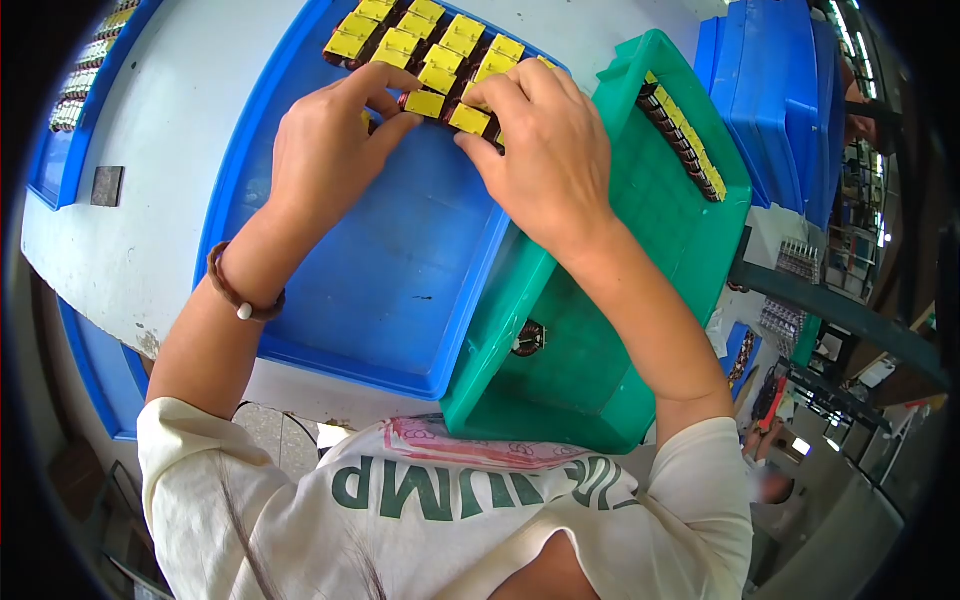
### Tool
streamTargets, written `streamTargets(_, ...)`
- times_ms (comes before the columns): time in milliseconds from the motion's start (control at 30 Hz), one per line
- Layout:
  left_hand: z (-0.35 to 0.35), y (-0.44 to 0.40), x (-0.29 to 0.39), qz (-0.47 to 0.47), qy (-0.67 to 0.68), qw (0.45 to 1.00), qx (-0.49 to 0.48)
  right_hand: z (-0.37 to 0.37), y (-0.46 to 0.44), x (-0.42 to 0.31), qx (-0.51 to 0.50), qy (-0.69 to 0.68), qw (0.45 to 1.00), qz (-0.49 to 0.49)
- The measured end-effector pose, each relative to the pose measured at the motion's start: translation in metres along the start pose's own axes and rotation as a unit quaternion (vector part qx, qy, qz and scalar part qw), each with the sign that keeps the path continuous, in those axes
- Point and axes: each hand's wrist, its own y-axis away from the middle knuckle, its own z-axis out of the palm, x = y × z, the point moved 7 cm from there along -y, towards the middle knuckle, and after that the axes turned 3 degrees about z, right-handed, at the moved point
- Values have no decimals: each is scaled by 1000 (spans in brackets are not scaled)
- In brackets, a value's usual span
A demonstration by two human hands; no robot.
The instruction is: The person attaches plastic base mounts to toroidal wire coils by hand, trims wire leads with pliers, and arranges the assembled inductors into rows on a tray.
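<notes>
Several yellow-topped parts (440, 70) with dark coils beneath stand in rows at the far end of a blue tray (360, 290). My left hand (325, 145) pinches one yellow-topped part (424, 103) at the near left of the rows, thumb and fingers at its left side. My right hand (550, 150) is closed around another yellow-topped part (470, 120) just to the right, fingers above it and thumb below. Parts of the rows are hidden behind my right hand's fingers.
A green crate (600, 350) beside the tray holds a row of yellow-topped parts (685, 135) and a single coil (530, 338). Stacked blue trays (775, 100) stand at right. Another filled tray (60, 160) is at far left, near a dark square block (107, 186).
</notes>
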Motion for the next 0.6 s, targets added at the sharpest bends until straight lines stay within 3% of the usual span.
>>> streamTargets(267,0,1,-3,-44,16,999,15,5,1,-3,-51,58,997,17)
streamTargets(433,-1,0,2,12,26,1000,8,-6,1,-2,22,63,998,4)
streamTargets(500,-3,0,2,5,41,999,-12,-40,4,3,33,-161,985,51)
streamTargets(567,-6,0,3,-1,59,998,-34,-79,12,6,49,-375,921,89)
streamTargets(600,-8,-1,1,-30,93,995,-34,-106,15,0,62,-408,909,53)
